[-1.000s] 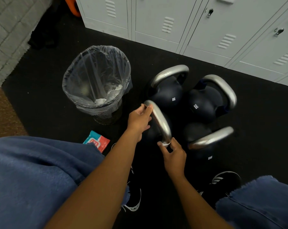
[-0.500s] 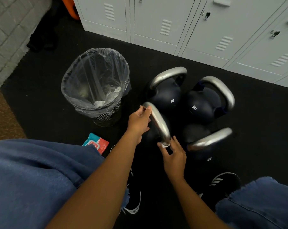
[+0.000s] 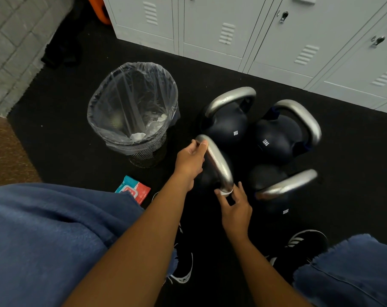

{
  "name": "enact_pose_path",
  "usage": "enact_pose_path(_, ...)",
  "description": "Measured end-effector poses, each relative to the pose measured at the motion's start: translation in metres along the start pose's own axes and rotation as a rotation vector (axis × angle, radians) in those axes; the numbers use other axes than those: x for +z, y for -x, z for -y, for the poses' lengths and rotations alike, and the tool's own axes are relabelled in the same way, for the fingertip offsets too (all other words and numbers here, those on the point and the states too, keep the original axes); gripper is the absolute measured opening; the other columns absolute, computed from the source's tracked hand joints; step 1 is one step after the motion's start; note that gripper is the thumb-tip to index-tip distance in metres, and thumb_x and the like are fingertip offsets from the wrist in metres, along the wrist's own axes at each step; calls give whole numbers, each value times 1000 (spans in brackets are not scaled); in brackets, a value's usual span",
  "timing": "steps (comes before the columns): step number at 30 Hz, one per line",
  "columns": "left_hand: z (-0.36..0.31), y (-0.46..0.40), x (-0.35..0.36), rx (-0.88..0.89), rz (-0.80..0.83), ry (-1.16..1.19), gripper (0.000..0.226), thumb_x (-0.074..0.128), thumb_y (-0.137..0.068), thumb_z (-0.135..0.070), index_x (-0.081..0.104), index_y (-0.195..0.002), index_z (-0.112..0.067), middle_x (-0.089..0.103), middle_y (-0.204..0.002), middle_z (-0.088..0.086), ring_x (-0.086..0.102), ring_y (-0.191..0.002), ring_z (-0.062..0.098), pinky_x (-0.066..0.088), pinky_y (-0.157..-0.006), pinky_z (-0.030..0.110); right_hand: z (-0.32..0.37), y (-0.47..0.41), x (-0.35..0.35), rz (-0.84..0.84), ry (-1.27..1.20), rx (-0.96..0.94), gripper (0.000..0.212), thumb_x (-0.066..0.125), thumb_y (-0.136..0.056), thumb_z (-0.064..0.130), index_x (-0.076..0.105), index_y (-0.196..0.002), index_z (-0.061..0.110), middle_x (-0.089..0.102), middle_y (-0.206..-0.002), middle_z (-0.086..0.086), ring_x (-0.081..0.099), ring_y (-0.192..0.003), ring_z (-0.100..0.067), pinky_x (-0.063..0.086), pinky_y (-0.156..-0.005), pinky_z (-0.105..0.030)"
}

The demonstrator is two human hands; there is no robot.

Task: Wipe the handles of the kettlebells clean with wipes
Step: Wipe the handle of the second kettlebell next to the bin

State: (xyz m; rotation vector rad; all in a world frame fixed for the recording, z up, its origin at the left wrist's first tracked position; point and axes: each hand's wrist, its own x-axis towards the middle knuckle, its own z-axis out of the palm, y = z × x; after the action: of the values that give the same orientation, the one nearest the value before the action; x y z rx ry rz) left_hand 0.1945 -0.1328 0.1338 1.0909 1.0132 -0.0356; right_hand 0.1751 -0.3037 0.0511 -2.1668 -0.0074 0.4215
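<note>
Right now the left hand [image 3: 191, 159] grips the far end of the nearest kettlebell's steel handle [image 3: 218, 161], fingers curled over the bar, steadying it. The right hand [image 3: 234, 207] pinches a small white wipe [image 3: 225, 192] against the near end of that handle, thumb on one side and fingertips on the other, with the remaining fingers loosely spread. To do this stroke well, the wipe should probably wrap further round the bar and travel its whole curve up toward the left hand, which would then need to shift so the covered patch gets cleaned too; the underside of the bend looks easy to miss.

Three more kettlebells crowd close: one marked 8KG [image 3: 229, 122] just behind, one marked 12KG [image 3: 283, 134] to its right, and another [image 3: 281, 187] near the right hand, whose handle leaves little room for the knuckles. A mesh bin with a clear liner [image 3: 132, 107], crumpled white wipes at its bottom, stands left of the weights. The wipes packet [image 3: 133, 190] lies on the black floor mat [image 3: 55, 129] beside the person's knee. Grey lockers [image 3: 254, 29] line the far edge.
</note>
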Motion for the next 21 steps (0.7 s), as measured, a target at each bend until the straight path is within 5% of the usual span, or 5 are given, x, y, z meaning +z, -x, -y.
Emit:
enact_pose_path(5,1,-2,-1,14,0,-18,66,59,-102,-39,31,-159,-21,57,-146,3,55,-132,21,45,-112,39,-1,0,3,21,22,88,64,80,-89,34,55,-147,26,34,-164,-1,29,-154,-21,29,-124,-45)
enact_pose_path(9,1,-2,0,8,5,-23,66,59,-102,-40,30,-159,-23,56,-146,5,56,-131,23,47,-97,34,-8,-1,12,-4,43,140,68,81,-86,41,56,-148,29,34,-166,-6,34,-151,-26,33,-123,-44)
enact_pose_path(14,2,0,1,26,-16,-12,66,59,-101,-41,31,-159,-25,61,-134,1,60,-116,16,48,-86,31,-8,0,27,-92,-1,176,61,82,-86,35,63,-142,19,58,-146,-7,48,-139,-27,42,-116,-46)
enact_pose_path(17,5,0,3,35,-11,17,66,59,-102,-40,29,-159,-23,58,-143,2,60,-120,17,50,-96,34,-10,1,43,-145,-17,226,49,79,-87,36,67,-132,18,70,-123,-5,62,-120,-30,52,-103,-48)
enact_pose_path(21,6,1,2,31,2,56,66,58,-103,-37,28,-160,-22,55,-148,1,59,-128,21,48,-107,43,17,-3,51,-207,-158,373,60,73,-92,17,53,-149,14,62,-138,-11,58,-130,-31,45,-113,-45)
